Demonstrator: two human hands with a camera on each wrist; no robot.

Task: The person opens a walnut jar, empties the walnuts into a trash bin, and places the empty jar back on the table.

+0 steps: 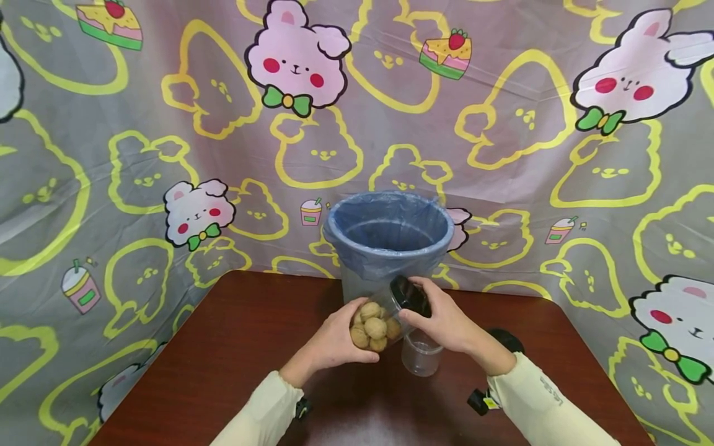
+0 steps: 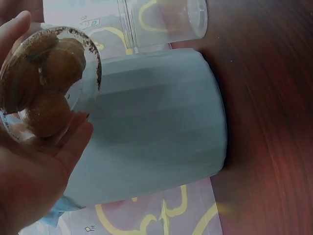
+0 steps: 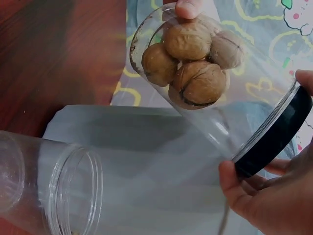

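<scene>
Here you are holding a clear jar [image 1: 379, 322] tilted above the brown table [image 1: 234, 359], just in front of the bin [image 1: 388, 235], with its black lid [image 1: 409, 293] pointing up and away from you. Your left hand [image 1: 334, 341] is cupping the jar's base end, fingers curled round the glass, and your right hand [image 1: 443, 319] is gripping the lid, fingertips wrapped round its rim. The walnuts [image 1: 372, 325] are lying bunched at the low end of the jar; the right wrist view is showing four of them plainly, while in the head view your fingers are covering part of the heap, so the count stays unsure. Whether the lid is tight or loose on the jar is not showing in any view. A second clear jar [image 1: 421, 356], with no lid on it, is standing on the table just under your right hand, and your wrist is hiding its rim in the head view. Something dark [image 1: 507, 337] is lying behind your right forearm, mostly hidden, and what it is cannot be made out. The bin's blue liner [image 1: 357, 214] is folding over the rim, and its lower wall is disappearing behind your hands and the jar.
</scene>
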